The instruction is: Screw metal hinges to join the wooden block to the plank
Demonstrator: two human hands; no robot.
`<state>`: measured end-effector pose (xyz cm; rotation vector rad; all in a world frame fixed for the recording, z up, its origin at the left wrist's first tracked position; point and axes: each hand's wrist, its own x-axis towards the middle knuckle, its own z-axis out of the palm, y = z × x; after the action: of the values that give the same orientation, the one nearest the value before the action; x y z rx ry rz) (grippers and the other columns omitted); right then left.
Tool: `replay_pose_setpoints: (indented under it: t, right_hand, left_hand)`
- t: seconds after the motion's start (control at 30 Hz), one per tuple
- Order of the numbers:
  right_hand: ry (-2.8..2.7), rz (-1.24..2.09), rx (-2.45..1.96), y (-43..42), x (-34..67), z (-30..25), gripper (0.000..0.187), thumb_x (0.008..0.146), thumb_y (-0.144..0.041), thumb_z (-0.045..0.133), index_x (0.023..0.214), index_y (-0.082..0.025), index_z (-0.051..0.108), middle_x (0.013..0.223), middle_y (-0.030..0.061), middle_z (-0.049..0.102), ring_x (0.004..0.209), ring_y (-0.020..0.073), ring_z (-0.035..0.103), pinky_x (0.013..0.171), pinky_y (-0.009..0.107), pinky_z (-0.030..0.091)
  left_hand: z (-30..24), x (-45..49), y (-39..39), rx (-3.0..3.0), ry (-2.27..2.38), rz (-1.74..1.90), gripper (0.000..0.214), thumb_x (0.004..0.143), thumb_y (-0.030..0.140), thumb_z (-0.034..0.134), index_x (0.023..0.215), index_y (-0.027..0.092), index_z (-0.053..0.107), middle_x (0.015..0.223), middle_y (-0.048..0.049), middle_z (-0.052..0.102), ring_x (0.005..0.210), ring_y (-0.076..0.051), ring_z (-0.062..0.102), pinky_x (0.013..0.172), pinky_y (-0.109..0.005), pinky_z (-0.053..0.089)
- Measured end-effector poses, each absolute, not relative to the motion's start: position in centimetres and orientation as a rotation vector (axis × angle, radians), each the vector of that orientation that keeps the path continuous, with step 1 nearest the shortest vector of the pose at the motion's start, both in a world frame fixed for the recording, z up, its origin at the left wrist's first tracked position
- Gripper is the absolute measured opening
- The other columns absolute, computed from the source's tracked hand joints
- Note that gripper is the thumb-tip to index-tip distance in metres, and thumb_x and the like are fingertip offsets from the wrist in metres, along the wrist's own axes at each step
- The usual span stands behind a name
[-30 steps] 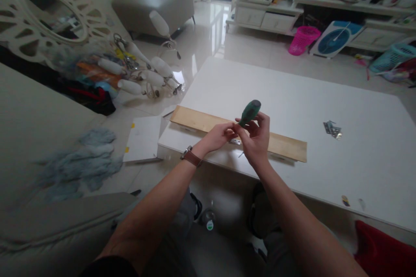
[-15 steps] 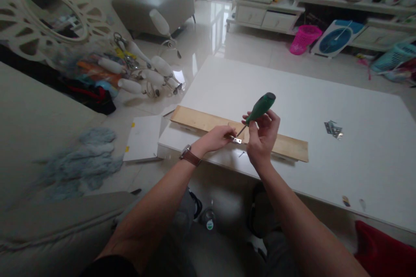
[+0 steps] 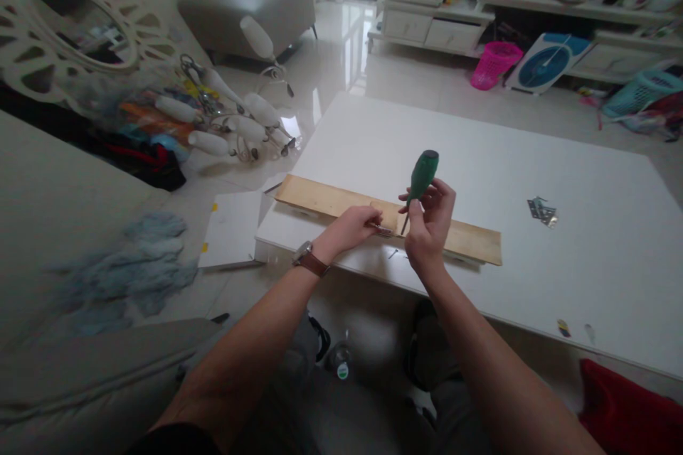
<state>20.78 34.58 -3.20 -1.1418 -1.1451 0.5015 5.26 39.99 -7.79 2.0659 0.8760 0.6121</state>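
In my right hand is a green-handled screwdriver, its handle up and its shaft slanting down. The tip is close to a small metal bracket, which my left hand pinches between thumb and fingers. Both hands are over the near edge of a long wooden board, which lies across the white table. A screw rests on the table just in front of the board. Whether the screwdriver tip touches the bracket is hard to see.
A pile of metal brackets lies to the right on the table. Two small items, one of them yellow and black, sit near its front edge. A white panel is at the left, and a bottle stands on the floor between my feet.
The screwdriver has swung more upright, its tip moving right. The bracket in my left hand has tilted, showing its edge rather than its flat face.
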Motion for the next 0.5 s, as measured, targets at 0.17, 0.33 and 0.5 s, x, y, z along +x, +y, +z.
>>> replay_pose_setpoints:
  t: [0.17, 0.33, 0.5]
  right_hand:
    - [-1.199, 0.5, -1.286, 34.5, 21.1, -2.9, 0.031, 0.086, -0.031, 0.064, 0.115, -0.028, 0.054, 0.09, -0.0013, 0.057, 0.075, 0.0176, 0.058, 0.07, 0.033, 0.051]
    - [-1.365, 0.577, -1.613, 34.5, 21.9, -2.5, 0.019, 0.077, -0.036, 0.071, 0.088, -0.025, 0.061, 0.07, -0.0044, 0.058, 0.066, 0.017, 0.052, 0.062, 0.03, 0.04]
    - [-1.542, 0.69, -1.86, 34.8, 22.6, -3.1, 0.022, 0.081, -0.045, 0.074, 0.08, -0.023, 0.071, 0.069, 0.0007, 0.067, 0.069, 0.0208, 0.06, 0.064, 0.031, 0.04]
  left_hand:
    - [-7.4, 4.9, 39.9, 2.093, 0.867, 0.609, 0.027, 0.077, 0.012, 0.081, 0.102, 0.016, 0.072, 0.1, -0.0066, 0.073, 0.093, -0.021, 0.069, 0.084, -0.033, 0.054]
    - [-7.5, 4.4, 40.1, 2.144, 0.788, 0.596, 0.043, 0.072, -0.001, 0.071, 0.11, 0.018, 0.074, 0.113, -0.0082, 0.072, 0.114, -0.025, 0.067, 0.099, -0.039, 0.054]
    - [-7.5, 4.5, 40.3, 2.122, 0.841, 0.592, 0.034, 0.077, 0.0, 0.072, 0.106, 0.017, 0.076, 0.116, -0.0102, 0.074, 0.11, -0.025, 0.069, 0.099, -0.039, 0.056]
